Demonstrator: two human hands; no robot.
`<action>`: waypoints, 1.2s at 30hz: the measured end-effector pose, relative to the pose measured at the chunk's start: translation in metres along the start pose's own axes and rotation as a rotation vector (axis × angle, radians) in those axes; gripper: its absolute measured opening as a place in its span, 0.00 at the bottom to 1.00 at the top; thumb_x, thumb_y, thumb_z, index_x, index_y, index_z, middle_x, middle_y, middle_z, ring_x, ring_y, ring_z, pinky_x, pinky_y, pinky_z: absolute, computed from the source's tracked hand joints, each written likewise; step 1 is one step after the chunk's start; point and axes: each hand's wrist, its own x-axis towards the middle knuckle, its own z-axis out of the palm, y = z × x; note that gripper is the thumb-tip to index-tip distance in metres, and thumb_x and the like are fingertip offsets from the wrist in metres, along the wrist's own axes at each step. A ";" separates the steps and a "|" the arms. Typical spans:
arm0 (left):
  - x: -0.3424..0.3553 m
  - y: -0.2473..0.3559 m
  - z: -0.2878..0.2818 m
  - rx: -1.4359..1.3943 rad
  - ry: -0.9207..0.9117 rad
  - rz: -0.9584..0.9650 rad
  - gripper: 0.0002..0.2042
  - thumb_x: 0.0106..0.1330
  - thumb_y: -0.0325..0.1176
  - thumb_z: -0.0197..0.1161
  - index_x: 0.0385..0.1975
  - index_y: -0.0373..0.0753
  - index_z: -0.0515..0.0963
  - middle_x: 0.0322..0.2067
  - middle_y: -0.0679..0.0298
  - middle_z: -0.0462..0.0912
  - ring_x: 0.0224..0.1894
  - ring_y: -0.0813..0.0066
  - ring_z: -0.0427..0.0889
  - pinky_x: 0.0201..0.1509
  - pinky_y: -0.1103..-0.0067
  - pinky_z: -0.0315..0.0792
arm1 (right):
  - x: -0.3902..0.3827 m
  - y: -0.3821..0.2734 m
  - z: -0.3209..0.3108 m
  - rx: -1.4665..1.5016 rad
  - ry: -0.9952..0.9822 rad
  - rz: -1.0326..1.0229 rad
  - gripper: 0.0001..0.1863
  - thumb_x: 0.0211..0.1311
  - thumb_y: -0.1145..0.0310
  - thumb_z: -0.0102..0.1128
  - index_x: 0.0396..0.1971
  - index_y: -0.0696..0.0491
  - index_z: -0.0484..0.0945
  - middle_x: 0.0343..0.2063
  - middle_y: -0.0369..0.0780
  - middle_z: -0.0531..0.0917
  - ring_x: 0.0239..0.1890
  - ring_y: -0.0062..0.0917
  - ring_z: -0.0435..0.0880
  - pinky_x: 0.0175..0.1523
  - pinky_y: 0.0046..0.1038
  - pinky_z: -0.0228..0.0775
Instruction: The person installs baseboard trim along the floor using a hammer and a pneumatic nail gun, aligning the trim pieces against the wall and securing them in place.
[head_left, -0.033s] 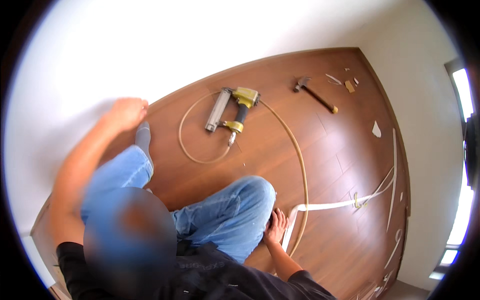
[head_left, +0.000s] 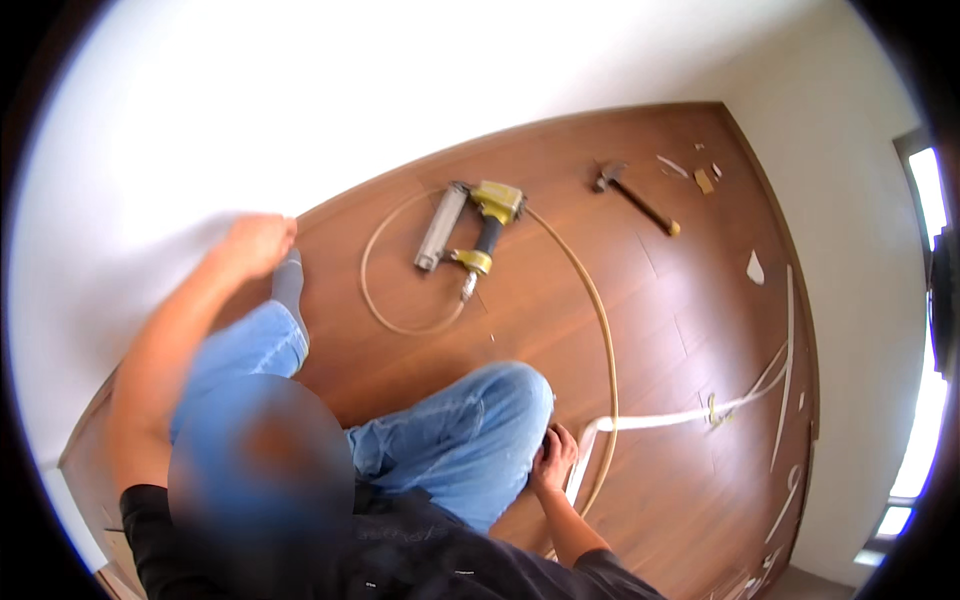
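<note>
My left hand (head_left: 258, 244) is closed against the foot of the white wall, just above my grey-socked foot (head_left: 288, 284). Whatever its fingers might hold is hidden. Down beside my bent knee (head_left: 515, 395), my right hand (head_left: 553, 464) is low by the floor with curled fingers. Something dark shows at those fingers, too small to name. A yellow and black nail gun (head_left: 487, 230) lies on the brown floor in front of me, with a tan air hose (head_left: 603, 325) coupled to its handle.
A claw hammer (head_left: 642, 205) lies farther off to the right. White strip (head_left: 660, 419) stretches across the floor past my right hand. Scraps, including a white piece (head_left: 755, 268) and a tan piece (head_left: 704, 182), lie near the right wall. Brown skirting (head_left: 560, 124) edges the far wall.
The whole view has shifted slightly, so the floor things sit a little lower. Fingers of my right hand look more curled. My left hand stays at the wall's foot.
</note>
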 end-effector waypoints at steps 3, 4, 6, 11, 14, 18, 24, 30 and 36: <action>0.012 -0.032 0.074 -0.130 -0.010 -0.053 0.09 0.71 0.38 0.60 0.40 0.40 0.82 0.38 0.52 0.86 0.45 0.47 0.84 0.49 0.57 0.78 | 0.091 0.038 -0.006 -0.092 0.156 -0.149 0.30 0.56 0.75 0.62 0.62 0.58 0.71 0.60 0.59 0.70 0.63 0.59 0.69 0.66 0.58 0.62; 0.017 -0.044 0.100 -0.188 -0.026 -0.103 0.11 0.72 0.41 0.60 0.40 0.39 0.81 0.38 0.52 0.86 0.45 0.47 0.84 0.49 0.57 0.77 | 0.141 0.040 -0.012 -0.134 0.200 -0.163 0.30 0.57 0.75 0.61 0.62 0.58 0.70 0.62 0.59 0.68 0.64 0.58 0.68 0.68 0.57 0.62; 0.027 -0.055 0.120 -0.297 -0.056 -0.232 0.14 0.75 0.43 0.57 0.38 0.38 0.79 0.39 0.53 0.85 0.46 0.49 0.83 0.50 0.57 0.76 | 0.282 0.034 -0.023 -0.176 0.295 -0.183 0.31 0.58 0.74 0.61 0.64 0.59 0.69 0.66 0.58 0.66 0.67 0.57 0.66 0.70 0.55 0.60; 0.046 -0.077 0.147 -0.350 -0.013 -0.295 0.15 0.77 0.43 0.54 0.36 0.37 0.77 0.39 0.52 0.84 0.45 0.47 0.82 0.48 0.57 0.75 | 0.567 0.028 -0.024 -0.591 0.212 -0.046 0.33 0.61 0.71 0.60 0.68 0.58 0.66 0.74 0.53 0.61 0.74 0.53 0.61 0.75 0.50 0.57; 0.041 -0.085 0.163 -0.354 0.049 -0.283 0.15 0.78 0.43 0.52 0.35 0.37 0.75 0.39 0.52 0.84 0.44 0.47 0.82 0.47 0.57 0.75 | 0.640 0.033 -0.005 -0.741 -0.037 0.183 0.34 0.64 0.66 0.57 0.71 0.54 0.64 0.74 0.49 0.63 0.74 0.49 0.63 0.74 0.48 0.61; 0.032 -0.104 0.158 -0.258 0.004 -0.297 0.16 0.78 0.45 0.50 0.37 0.38 0.78 0.39 0.51 0.84 0.44 0.47 0.83 0.47 0.57 0.76 | 0.656 0.021 0.034 -0.831 -0.182 0.331 0.27 0.71 0.58 0.56 0.66 0.49 0.67 0.62 0.48 0.77 0.65 0.46 0.77 0.67 0.48 0.69; 0.003 -0.122 0.168 -0.195 0.000 -0.334 0.16 0.77 0.44 0.53 0.40 0.37 0.80 0.37 0.52 0.85 0.44 0.48 0.84 0.47 0.56 0.78 | 0.599 0.023 -0.008 -0.609 -0.235 0.149 0.26 0.54 0.57 0.64 0.50 0.57 0.84 0.50 0.53 0.86 0.54 0.47 0.85 0.59 0.45 0.74; -0.060 -0.167 0.183 0.002 -0.210 -0.655 0.14 0.75 0.37 0.53 0.48 0.36 0.82 0.46 0.50 0.87 0.50 0.52 0.87 0.52 0.59 0.81 | 0.498 -0.028 -0.027 0.282 -0.068 0.337 0.11 0.58 0.69 0.63 0.36 0.59 0.75 0.23 0.40 0.79 0.25 0.28 0.81 0.33 0.31 0.76; -0.071 -0.218 0.198 0.200 -0.340 -0.843 0.13 0.70 0.30 0.56 0.41 0.38 0.89 0.43 0.56 0.90 0.45 0.59 0.91 0.45 0.64 0.86 | 0.425 -0.214 -0.076 1.038 -0.014 -0.169 0.09 0.71 0.69 0.62 0.31 0.53 0.73 0.23 0.35 0.73 0.24 0.23 0.75 0.35 0.30 0.75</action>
